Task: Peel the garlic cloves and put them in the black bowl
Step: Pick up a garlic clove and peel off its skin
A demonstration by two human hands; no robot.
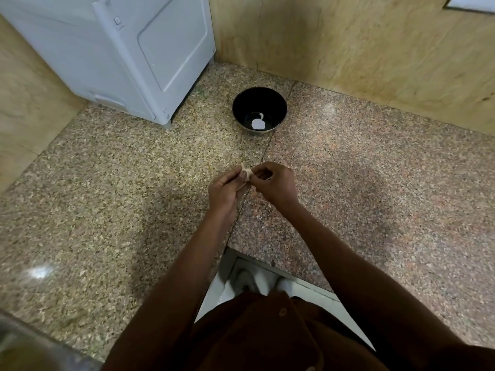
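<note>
Above the seam of the granite counter (pixel 107 183), the left hand (pixel 226 191) and right hand (pixel 276 183) both pinched 1 garlic clove (pixel 246 173), fingertips working its skin. Peeling looked best done by steadying with the left and stripping with the right. Open counter lay between the hands and the black bowl (pixel 242 103), beside the white appliance (pixel 120 49) near the wall.
</note>
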